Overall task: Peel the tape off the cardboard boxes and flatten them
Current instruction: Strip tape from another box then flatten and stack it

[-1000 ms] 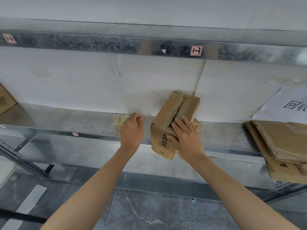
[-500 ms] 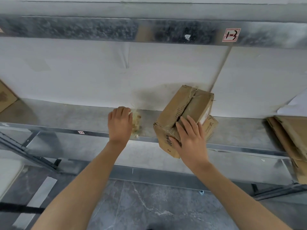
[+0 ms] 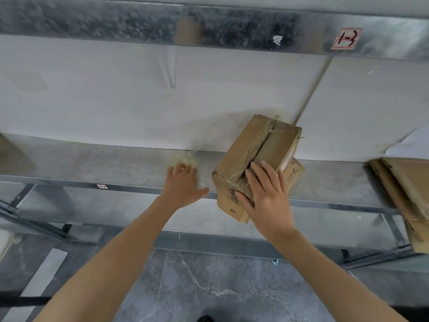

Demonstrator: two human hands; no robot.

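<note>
1. Cardboard box [image 3: 250, 147] stands tilted on the metal shelf [image 3: 92, 163]. Its near lower corner juts past the shelf's front edge, and its top seam is split open along the middle.
2. Clear tape [image 3: 233, 181] still clings, wrinkled, to the box's near top edge, just left of the right hand [image 3: 267, 196].
3. The right hand lies flat on the box. Its fingers stretch straight up over the seam and its thumb rests across the near face.
4. Left of the box and apart from it, the left hand [image 3: 183, 184] rests palm down on the shelf with the thumb spread toward the box. It grips nothing, and its fingertips touch a yellowish wad of tape [image 3: 183, 160].
5. A smaller piece of cardboard [image 3: 294, 175] sits against the box's right rear side, partly hidden behind it.
6. Far right of the box, a stack of flattened cardboard [image 3: 401, 187] overhangs the shelf's front edge.
7. Above the box and to its right, a red-framed label [image 3: 347, 38] is stuck on the upper beam.
8. Below the box, between the forearms, grey marbled floor [image 3: 220, 287] shows.
</note>
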